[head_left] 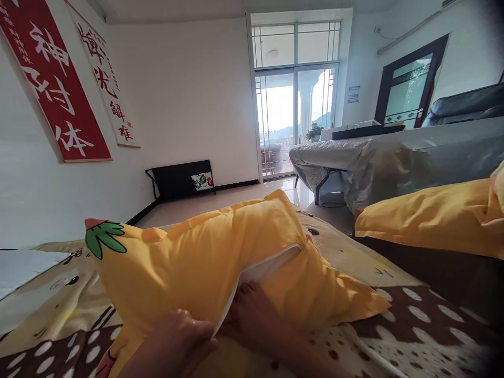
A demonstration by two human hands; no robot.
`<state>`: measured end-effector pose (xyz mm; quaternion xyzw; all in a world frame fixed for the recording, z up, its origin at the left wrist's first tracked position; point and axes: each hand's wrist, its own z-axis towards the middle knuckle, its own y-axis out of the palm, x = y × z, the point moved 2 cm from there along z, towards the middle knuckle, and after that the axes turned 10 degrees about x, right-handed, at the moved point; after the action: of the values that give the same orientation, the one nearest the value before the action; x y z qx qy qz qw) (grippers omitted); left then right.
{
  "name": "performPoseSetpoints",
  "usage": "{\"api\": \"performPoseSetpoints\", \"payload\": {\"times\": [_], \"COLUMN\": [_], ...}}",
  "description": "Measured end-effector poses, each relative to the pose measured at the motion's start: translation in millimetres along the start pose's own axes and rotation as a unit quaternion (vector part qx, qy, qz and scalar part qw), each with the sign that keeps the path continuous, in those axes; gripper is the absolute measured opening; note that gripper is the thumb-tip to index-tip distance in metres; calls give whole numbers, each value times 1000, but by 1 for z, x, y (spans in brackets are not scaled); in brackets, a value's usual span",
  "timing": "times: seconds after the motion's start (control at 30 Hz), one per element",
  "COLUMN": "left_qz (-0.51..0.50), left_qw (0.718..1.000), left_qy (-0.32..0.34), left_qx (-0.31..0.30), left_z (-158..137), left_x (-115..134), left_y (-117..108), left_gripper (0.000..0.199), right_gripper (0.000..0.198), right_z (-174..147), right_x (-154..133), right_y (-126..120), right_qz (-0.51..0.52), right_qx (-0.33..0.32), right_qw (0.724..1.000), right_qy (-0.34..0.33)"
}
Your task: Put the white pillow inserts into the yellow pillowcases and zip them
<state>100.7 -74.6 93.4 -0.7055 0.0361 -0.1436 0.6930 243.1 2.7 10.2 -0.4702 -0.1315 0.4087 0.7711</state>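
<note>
A yellow pillowcase [169, 268] with a green leaf print at its far left corner lies across the bed in front of me. Its zipped opening gapes, and a white pillow [271, 265] shows inside. My left hand [185, 336] is closed on the near edge of the opening, beside the pale zip. Just inside the gap, my right hand [252, 310] has its fingers curled against the white pillow; its fingertips are partly hidden. The pillowcase's right end lies slack and tapers to a corner.
A patterned brown and cream blanket [417, 315] covers the bed. White fabric [27, 268] lies at the left. Another yellow pillow [429, 210] rests at the right. Beyond stand a plastic-covered table [378, 163] and a folded black panel [177, 181] against the wall.
</note>
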Motion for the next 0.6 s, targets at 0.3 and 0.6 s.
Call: {"api": "performPoseSetpoints", "payload": {"times": [0.3,0.6], "left_qz": [-92,-117], "left_qw": [995,993], "left_qy": [-30,-13], "left_qx": [29,-1], "left_z": [7,-13], "left_x": [-35,-38], "left_y": [-3,-8], "left_gripper": [48,45], "right_gripper": [39,46], "right_z": [-1,5], "right_x": [-4,29], "right_y": [-36,-63], "right_qz": [54,-53], "right_qx": [16,270], "right_qw": [996,961], "right_qy": [-74,-22]}}
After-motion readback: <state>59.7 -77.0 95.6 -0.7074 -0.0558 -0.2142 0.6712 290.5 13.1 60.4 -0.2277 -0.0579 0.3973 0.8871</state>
